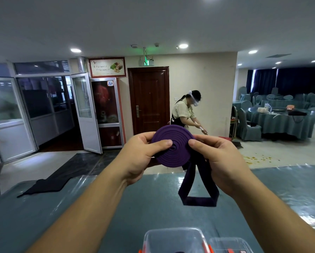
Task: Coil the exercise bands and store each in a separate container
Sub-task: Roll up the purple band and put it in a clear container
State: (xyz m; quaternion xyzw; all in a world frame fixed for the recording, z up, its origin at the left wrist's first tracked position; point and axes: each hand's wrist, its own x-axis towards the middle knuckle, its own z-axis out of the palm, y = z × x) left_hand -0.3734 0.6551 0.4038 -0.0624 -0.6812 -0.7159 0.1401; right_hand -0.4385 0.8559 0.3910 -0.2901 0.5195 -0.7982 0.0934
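Observation:
A purple exercise band [172, 146] is wound into a flat spiral that I hold up above the table. My left hand [142, 157] grips the coil's left side with the thumb pressed near its centre. My right hand [220, 161] holds the right side, thumb on the face of the coil. The band's loose end hangs below as a loop [196, 190] that reaches the tabletop. Two clear plastic containers [173, 240] [229, 245] with orange clips stand at the near edge, partly cut off by the frame.
The table [80, 216] has a blue cloth under clear plastic film. A dark cloth [43, 187] lies at its far left edge. Beyond it a person [186, 114] bends over near a brown door, and covered round tables [280, 119] with chairs fill the right.

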